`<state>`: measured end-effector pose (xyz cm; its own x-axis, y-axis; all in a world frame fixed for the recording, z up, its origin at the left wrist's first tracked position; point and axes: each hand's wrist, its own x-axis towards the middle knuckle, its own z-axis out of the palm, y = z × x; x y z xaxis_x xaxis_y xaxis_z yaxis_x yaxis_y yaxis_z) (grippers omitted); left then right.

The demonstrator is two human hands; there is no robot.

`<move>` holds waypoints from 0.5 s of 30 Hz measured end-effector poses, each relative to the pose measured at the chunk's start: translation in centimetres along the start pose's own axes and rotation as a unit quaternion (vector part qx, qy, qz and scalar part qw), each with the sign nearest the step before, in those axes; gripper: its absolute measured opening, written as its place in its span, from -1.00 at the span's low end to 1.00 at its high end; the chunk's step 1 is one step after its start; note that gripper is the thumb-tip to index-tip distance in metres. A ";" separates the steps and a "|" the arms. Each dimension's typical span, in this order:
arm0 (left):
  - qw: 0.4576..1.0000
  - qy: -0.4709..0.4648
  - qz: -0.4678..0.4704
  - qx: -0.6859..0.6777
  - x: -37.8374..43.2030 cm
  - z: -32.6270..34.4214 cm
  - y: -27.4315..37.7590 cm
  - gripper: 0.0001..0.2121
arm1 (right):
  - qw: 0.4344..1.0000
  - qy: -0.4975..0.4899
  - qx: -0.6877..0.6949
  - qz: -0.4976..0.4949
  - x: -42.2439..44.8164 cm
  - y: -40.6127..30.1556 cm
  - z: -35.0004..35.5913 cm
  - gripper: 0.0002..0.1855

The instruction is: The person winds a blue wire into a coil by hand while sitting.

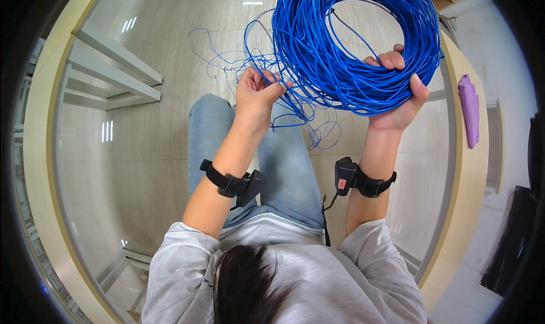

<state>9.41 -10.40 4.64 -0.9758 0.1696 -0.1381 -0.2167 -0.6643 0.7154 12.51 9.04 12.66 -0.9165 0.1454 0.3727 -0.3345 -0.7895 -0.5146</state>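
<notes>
A large coil of blue wire [353, 85] fills the upper right of the view. My right hand [398, 98] holds it up by its lower right side, with fingers through the middle opening and the thumb on the outside. Left of the coil, my left hand [262, 85] pinches a loose blue strand between thumb and fingers. Tangled loops of blue wire [313, 130] hang from the coil beside my left hand and over my legs; thinner loops spread farther up and left, against the floor. A short dark end shows inside the coil's opening.
Pale wooden table edges curve along the left [42, 153] and right [468, 175]. A folded purple cloth [469, 111] lies on the right one. Light metal legs [115, 72] stand at the upper left. Each forearm wears a black strapped device, with a cable visible near the right one.
</notes>
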 end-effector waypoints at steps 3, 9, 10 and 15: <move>0.998 0.030 -0.036 -0.036 -0.9 0.8 0.4 -0.72 | 0.998 -0.017 -0.049 -0.024 0.9 -0.2 0.7 -0.49; 0.993 -0.028 -0.095 0.066 -0.1 -0.3 1.2 -0.59 | 0.997 -0.046 -0.060 -0.028 1.2 0.4 2.0 -0.42; 0.992 -0.027 -0.095 0.079 -0.2 -0.3 1.6 -0.62 | 0.994 -0.047 -0.095 -0.028 1.1 0.5 2.4 -0.42; 0.944 0.042 0.033 0.325 -1.4 0.1 2.1 -0.85 | 0.988 -0.033 -0.150 -0.035 0.3 1.3 3.0 -0.38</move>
<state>10.34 -12.00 6.42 -0.9914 0.0663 -0.1132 -0.1184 -0.0800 0.9897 12.53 6.28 14.45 -0.8763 0.1460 0.4591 -0.4546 -0.5657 -0.6880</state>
